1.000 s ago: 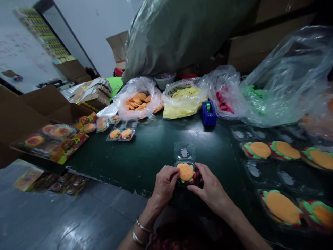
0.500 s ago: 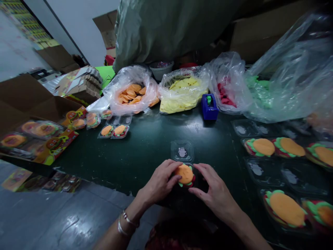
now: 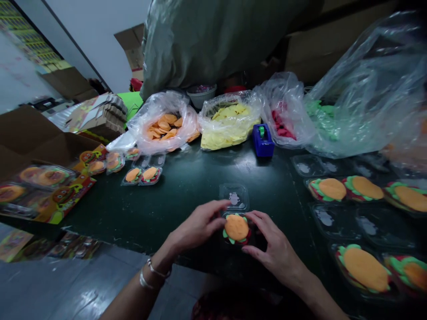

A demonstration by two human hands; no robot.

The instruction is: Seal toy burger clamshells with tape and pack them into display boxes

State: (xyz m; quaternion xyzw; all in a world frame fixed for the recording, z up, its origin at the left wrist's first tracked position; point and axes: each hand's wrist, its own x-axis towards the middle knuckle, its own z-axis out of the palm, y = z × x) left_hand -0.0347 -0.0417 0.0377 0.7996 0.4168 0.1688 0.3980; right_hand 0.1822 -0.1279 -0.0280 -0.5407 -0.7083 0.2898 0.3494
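Note:
A small toy burger (image 3: 236, 228) with an orange top, green edge and red layer sits in the lower half of a clear clamshell case near the table's front edge. The case's open lid (image 3: 234, 197) lies flat just beyond it. My left hand (image 3: 196, 227) curls against the burger's left side, fingertips reaching toward the lid's near edge. My right hand (image 3: 273, 247) cups the case from the right, thumb and fingers bent around it. Both hands touch the case.
Clear bags of orange (image 3: 165, 125), yellow (image 3: 228, 124), red (image 3: 283, 122) and green (image 3: 328, 120) pieces line the back of the dark table (image 3: 187, 186). A blue tape dispenser (image 3: 263, 140) stands mid-table. Filled cases lie right (image 3: 347, 189) and left (image 3: 143, 174); cardboard boxes (image 3: 50, 142) at left.
My left hand has slid from the burger's side up toward the lid's near edge. My right hand stays on the case. The view shifted slightly.

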